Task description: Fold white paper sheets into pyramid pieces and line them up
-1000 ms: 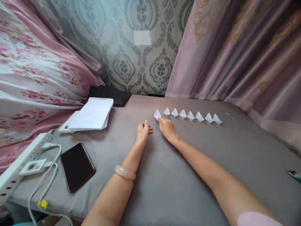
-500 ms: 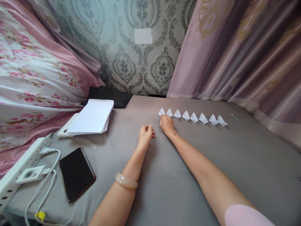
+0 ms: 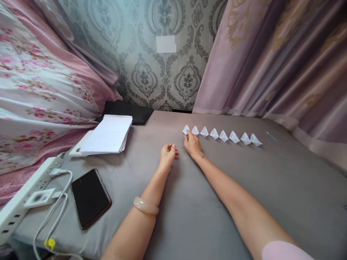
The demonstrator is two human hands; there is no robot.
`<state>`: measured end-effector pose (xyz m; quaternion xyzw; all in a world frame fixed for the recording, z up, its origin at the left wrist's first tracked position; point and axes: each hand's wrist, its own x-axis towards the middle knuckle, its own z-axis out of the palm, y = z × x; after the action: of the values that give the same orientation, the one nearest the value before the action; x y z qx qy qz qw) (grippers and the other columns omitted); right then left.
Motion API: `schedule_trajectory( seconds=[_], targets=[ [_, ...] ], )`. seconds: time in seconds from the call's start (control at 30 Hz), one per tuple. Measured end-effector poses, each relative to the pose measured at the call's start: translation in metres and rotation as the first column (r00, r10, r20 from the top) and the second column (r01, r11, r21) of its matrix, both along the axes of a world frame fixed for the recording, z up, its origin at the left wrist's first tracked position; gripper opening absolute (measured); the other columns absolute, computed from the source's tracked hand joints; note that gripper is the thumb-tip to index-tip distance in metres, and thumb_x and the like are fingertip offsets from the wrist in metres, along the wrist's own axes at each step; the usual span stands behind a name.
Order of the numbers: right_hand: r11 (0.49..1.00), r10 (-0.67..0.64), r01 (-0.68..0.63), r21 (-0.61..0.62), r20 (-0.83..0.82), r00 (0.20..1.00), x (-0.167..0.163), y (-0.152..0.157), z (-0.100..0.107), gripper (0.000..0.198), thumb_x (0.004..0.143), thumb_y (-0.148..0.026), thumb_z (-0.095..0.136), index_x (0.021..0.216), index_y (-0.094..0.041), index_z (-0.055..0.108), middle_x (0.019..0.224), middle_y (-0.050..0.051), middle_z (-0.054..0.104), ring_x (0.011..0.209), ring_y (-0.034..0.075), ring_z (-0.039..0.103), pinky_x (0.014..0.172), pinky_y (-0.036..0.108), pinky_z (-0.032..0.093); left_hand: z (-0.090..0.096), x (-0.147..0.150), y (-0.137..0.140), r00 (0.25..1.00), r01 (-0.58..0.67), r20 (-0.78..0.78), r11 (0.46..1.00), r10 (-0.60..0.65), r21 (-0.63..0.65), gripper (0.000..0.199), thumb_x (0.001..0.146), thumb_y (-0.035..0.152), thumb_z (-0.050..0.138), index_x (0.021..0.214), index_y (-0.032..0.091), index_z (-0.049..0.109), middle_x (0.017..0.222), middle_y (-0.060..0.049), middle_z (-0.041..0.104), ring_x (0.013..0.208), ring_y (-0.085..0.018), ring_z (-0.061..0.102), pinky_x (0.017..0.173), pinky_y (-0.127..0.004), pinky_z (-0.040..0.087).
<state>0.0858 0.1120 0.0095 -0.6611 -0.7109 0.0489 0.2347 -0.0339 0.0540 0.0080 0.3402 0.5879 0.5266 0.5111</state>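
Observation:
Several small white folded paper boats (image 3: pixel 214 134) stand in a row on the grey cloth, running to the right. At the left end of this row, my right hand (image 3: pixel 192 144) is beside the leftmost paper boat (image 3: pixel 185 129). Its thumb and forefinger are slightly apart at the boat's near side, and the hand partly covers the boat's lower edge. My left hand (image 3: pixel 169 153) rests to the left and nearer to me, thumb against curled fingers, with nothing visible in it. A pale bangle is on the left forearm.
A stack of white paper (image 3: pixel 107 134) lies at the left, before a black folded item (image 3: pixel 130 111). Nearer are a phone (image 3: pixel 91 198) and a white power strip (image 3: pixel 32 193) with cables. A thin stick (image 3: pixel 271 136) lies at the far right, by the curtain (image 3: pixel 244 72).
My right thumb and forefinger have loosened from the leftmost paper boat, and the fingertips have drawn slightly back. My left hand has stayed in place. The view has shifted a little.

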Motion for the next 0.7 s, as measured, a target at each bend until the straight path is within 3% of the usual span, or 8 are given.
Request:
schedule_trajectory(
  seconds=[0.07, 0.2, 0.3, 0.43, 0.5, 0.7],
  targets=[
    [1.0, 0.025, -0.024, 0.008, -0.018, 1.0, 0.004, -0.015, 0.0, 0.042, 0.094, -0.022, 0.039, 0.134, -0.013, 0.045, 0.116, 0.015, 0.064, 0.103, 0.021, 0.06, 0.085, 0.032, 0.045, -0.001, 0.0, 0.001, 1.0, 0.0, -0.006, 1.0, 0.0, 0.006, 0.014, 0.091, 0.023, 0.05, 0.092, 0.01, 0.055, 0.082, -0.008, 0.064, 0.063, -0.011, 0.062, 0.058, -0.022, 0.052],
    [0.987, 0.162, -0.162, -0.001, -0.033, 0.986, 0.022, -0.064, 0.001, 0.035, 0.09, -0.021, 0.045, 0.123, -0.015, 0.056, 0.115, 0.014, 0.062, 0.105, 0.021, 0.058, 0.089, 0.034, 0.045, -0.004, -0.001, 0.001, 1.0, 0.001, -0.027, 1.0, -0.001, 0.017, 0.012, 0.088, 0.021, 0.053, 0.092, 0.011, 0.055, 0.081, -0.009, 0.065, 0.064, -0.012, 0.063, 0.058, -0.023, 0.052],
    [0.94, 0.337, -0.337, -0.054, -0.003, 0.941, 0.038, -0.108, 0.007, 0.026, 0.091, -0.021, 0.046, 0.112, -0.017, 0.061, 0.11, 0.011, 0.063, 0.106, 0.02, 0.056, 0.092, 0.032, 0.044, -0.007, -0.003, 0.001, 0.999, 0.018, -0.041, 0.999, -0.017, 0.04, 0.009, 0.087, 0.02, 0.053, 0.09, 0.012, 0.057, 0.079, -0.007, 0.064, 0.065, -0.012, 0.063, 0.06, -0.023, 0.053],
    [0.901, 0.43, -0.43, -0.063, -0.019, 0.903, 0.05, -0.152, 0.011, 0.021, 0.092, -0.022, 0.047, 0.104, -0.019, 0.065, 0.107, 0.008, 0.063, 0.103, 0.019, 0.056, 0.092, 0.031, 0.044, -0.009, -0.005, -0.001, 0.997, 0.04, -0.075, 0.997, -0.035, 0.065, 0.008, 0.086, 0.016, 0.051, 0.083, 0.012, 0.058, 0.074, -0.005, 0.062, 0.063, -0.011, 0.063, 0.061, -0.022, 0.052],
    [0.883, 0.469, -0.469, -0.028, -0.029, 0.883, 0.052, -0.163, 0.009, 0.022, 0.094, -0.023, 0.046, 0.102, -0.02, 0.066, 0.106, 0.007, 0.063, 0.101, 0.018, 0.056, 0.092, 0.031, 0.045, -0.01, -0.003, -0.003, 0.995, 0.038, -0.094, 0.996, -0.03, 0.083, 0.008, 0.085, 0.013, 0.05, 0.082, 0.012, 0.057, 0.071, -0.003, 0.062, 0.062, -0.01, 0.062, 0.062, -0.022, 0.053],
    [0.902, 0.431, -0.428, 0.058, -0.079, 0.899, 0.053, -0.17, 0.0, 0.026, 0.095, -0.021, 0.043, 0.103, -0.019, 0.068, 0.109, 0.008, 0.064, 0.104, 0.019, 0.055, 0.094, 0.032, 0.045, -0.008, 0.002, -0.016, 0.976, 0.068, -0.213, 0.993, -0.046, 0.097, 0.012, 0.084, 0.007, 0.047, 0.084, 0.013, 0.057, 0.073, -0.004, 0.064, 0.069, -0.011, 0.065, 0.068, -0.022, 0.054]
  ],
)
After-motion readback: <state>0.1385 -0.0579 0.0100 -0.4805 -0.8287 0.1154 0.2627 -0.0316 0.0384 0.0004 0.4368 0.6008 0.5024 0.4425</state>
